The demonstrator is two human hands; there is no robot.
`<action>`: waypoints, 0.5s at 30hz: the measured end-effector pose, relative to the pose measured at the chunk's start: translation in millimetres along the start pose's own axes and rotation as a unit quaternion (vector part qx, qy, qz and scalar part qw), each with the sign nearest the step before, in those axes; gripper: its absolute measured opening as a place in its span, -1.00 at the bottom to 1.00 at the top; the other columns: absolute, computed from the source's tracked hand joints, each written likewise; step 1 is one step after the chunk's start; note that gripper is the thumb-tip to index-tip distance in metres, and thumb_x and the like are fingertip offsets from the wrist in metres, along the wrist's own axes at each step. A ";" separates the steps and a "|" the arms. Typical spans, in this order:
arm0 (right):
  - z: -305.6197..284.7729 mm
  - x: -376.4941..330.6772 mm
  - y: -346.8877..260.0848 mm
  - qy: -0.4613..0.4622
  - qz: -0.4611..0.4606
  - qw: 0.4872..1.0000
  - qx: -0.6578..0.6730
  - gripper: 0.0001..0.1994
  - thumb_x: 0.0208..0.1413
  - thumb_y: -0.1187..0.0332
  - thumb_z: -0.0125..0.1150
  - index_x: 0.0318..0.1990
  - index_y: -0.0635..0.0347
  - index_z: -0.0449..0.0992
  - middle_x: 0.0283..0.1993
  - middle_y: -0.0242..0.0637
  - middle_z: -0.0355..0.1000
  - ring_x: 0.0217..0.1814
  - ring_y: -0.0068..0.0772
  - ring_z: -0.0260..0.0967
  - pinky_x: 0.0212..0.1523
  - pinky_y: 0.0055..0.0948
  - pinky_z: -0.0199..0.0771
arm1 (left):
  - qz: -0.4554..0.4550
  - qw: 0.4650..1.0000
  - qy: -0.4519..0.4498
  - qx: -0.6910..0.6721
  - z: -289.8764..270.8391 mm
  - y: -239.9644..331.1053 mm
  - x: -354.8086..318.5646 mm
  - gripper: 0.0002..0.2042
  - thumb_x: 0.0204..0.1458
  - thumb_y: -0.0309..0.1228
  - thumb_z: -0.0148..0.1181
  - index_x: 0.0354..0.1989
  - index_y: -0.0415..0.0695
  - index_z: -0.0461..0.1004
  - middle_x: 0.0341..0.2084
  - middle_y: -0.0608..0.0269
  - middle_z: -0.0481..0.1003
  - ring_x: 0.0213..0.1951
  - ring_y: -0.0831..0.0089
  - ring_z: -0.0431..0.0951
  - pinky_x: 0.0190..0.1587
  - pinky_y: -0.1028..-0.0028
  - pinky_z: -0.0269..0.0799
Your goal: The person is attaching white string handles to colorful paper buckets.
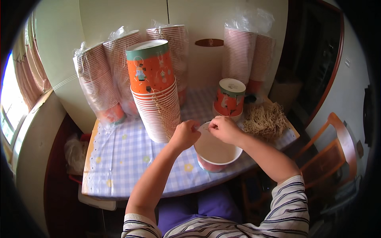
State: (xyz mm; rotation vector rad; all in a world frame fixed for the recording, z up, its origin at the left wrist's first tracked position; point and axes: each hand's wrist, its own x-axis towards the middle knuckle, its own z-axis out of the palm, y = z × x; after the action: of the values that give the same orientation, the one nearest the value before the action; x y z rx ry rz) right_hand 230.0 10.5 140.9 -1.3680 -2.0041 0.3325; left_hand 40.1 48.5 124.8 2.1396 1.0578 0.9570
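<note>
A paper bucket (pixel 218 152) with a white inside and rim stands upright at the table's near edge. At its far left rim, my left hand (pixel 185 134) is closed with fingers curled together. My right hand (pixel 225 129) pinches at the far rim, over the bucket's mouth. What either hand holds is too small or hidden to make out. Left of them rises a tall stack of nested buckets (pixel 156 113), topped by an upside-down orange bucket (pixel 151 71) with a green band; thin tan cords (pixel 164 105) hang down the stack's side.
Behind my right hand are an upside-down red bucket (pixel 230 99) and a heap of tan cords (pixel 266 121). Plastic-wrapped bucket stacks (pixel 95 79) line the back left, with more wrapped stacks (pixel 240 55) at the back right. A checked cloth (pixel 131 166) covers the table; a wooden chair (pixel 331 154) stands right.
</note>
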 end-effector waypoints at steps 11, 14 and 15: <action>16.9 6.3 -8.5 -0.056 -0.033 0.998 -0.020 -0.89 -0.11 0.41 0.12 -0.53 0.26 0.49 -0.42 -0.11 0.45 -0.33 -0.08 0.43 -0.32 -0.22 0.42 | -0.201 0.917 -0.072 -0.337 -10.9 -2.9 -27.8 -0.78 0.05 -0.52 -0.03 -0.21 -0.35 0.50 -0.62 0.35 0.40 -0.63 0.65 0.31 -0.60 0.62 0.21; 18.4 8.1 -8.5 -0.056 -0.030 0.998 -0.024 -0.90 -0.12 0.42 0.12 -0.54 0.26 0.49 -0.42 -0.10 0.45 -0.33 -0.07 0.43 -0.32 -0.21 0.42 | -0.191 0.926 -0.066 -0.319 -6.1 -12.2 -23.2 -0.77 0.07 -0.51 -0.04 -0.21 -0.34 0.51 -0.60 0.34 0.43 -0.61 0.65 0.31 -0.58 0.62 0.22; 19.0 7.4 -8.5 -0.057 -0.021 0.998 -0.025 -0.90 -0.13 0.43 0.12 -0.54 0.26 0.49 -0.43 -0.10 0.45 -0.34 -0.07 0.43 -0.32 -0.20 0.42 | -0.182 0.933 -0.064 -0.305 -4.4 -14.3 -23.0 -0.77 0.04 -0.51 -0.05 -0.24 -0.35 0.52 -0.59 0.32 0.45 -0.59 0.65 0.33 -0.55 0.60 0.27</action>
State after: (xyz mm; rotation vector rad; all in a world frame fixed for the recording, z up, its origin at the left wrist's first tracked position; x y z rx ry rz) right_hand 209.8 16.6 134.4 -1.3612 -2.1452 0.3507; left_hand 20.5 37.7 108.9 1.4155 0.8973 0.8164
